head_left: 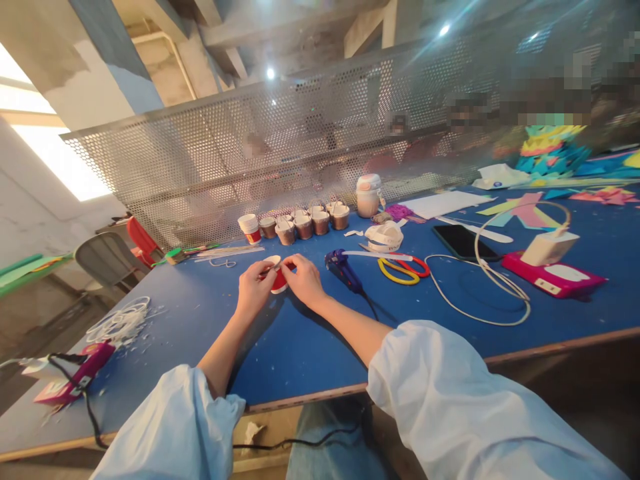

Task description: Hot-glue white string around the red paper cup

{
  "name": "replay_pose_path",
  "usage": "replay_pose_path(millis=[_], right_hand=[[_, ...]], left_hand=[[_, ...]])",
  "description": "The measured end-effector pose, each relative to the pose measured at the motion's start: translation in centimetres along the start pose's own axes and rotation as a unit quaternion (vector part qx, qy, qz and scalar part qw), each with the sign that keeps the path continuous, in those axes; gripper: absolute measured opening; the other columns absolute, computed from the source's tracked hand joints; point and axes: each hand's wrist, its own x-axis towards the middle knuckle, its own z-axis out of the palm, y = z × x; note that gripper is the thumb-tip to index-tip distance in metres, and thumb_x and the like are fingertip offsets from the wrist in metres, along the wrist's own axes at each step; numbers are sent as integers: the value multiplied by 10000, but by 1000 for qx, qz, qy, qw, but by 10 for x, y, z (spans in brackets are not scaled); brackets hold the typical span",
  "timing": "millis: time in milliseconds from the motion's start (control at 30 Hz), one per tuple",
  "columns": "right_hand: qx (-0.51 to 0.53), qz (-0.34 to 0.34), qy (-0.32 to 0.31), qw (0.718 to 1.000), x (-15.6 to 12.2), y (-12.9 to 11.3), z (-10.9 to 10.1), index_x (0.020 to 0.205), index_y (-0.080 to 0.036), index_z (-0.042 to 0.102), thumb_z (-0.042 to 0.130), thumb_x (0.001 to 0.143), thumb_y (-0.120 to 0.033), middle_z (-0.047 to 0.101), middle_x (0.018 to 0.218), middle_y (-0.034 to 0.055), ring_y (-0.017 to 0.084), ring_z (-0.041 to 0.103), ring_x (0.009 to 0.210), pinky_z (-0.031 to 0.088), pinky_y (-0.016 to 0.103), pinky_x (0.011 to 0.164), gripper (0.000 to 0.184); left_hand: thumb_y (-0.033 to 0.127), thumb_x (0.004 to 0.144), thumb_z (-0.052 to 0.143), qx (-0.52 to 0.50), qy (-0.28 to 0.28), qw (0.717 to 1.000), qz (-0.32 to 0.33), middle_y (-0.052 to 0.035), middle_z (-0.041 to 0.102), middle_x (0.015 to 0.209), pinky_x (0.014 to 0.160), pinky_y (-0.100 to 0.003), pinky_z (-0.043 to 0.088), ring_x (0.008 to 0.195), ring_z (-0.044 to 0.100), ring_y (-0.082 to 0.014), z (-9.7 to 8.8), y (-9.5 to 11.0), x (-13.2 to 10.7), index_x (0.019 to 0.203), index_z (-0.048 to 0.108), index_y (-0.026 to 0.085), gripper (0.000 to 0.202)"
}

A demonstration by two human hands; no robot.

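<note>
Both my hands meet over a small red and white paper cup [278,275] on the blue table [300,347]. My left hand [255,288] grips the cup's left side with curled fingers. From the right, my right hand [303,279] pinches the cup's rim. The cup lies tilted between them, its white mouth facing up and left. A blue glue gun [343,268] lies just right of my right hand.
A row of several brown-wrapped cups [305,225] and a stack of red cups [249,229] stand behind. Scissors [403,269], a tape roll [384,236], a phone [463,242], a white cable [480,293], a pink box [553,277] lie right. White strips [120,321] lie left.
</note>
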Motion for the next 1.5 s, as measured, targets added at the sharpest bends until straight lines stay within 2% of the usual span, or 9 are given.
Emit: replay_pose_path(millis=[433, 933, 1167, 1500], right_hand=[[-47, 8, -10, 999, 2, 4, 1, 810, -207, 652, 602, 854, -202, 698, 867, 16, 167, 628, 843, 408, 279, 773, 66], [-68, 6, -36, 997, 3, -1, -7, 799, -203, 660, 601, 857, -183, 702, 859, 20, 170, 633, 855, 399, 281, 777, 85], [-61, -3, -39, 997, 4, 1, -7, 805, -210, 657, 606, 861, -204, 693, 865, 20, 167, 627, 870, 401, 280, 793, 76], [-35, 65, 0, 997, 13, 10, -9, 839, -188, 637, 524, 877, -190, 684, 877, 39, 168, 618, 802, 432, 272, 747, 120]], left_hand=[[276, 765, 552, 5, -11, 1000, 10, -31, 715, 814, 707, -262, 482, 756, 640, -167, -1, 1, 0, 813, 698, 188, 177], [244, 732, 517, -11, -59, 998, 15, -35, 694, 823, 769, -295, 479, 810, 623, -182, -6, -1, 5, 774, 680, 188, 177], [232, 723, 524, -20, -75, 997, 2, -26, 673, 789, 683, -265, 492, 743, 620, -164, -7, -3, 6, 758, 664, 190, 150], [266, 721, 521, -26, -44, 997, -53, -13, 662, 705, 654, -259, 468, 655, 596, -149, -9, 2, 7, 780, 665, 163, 186]])
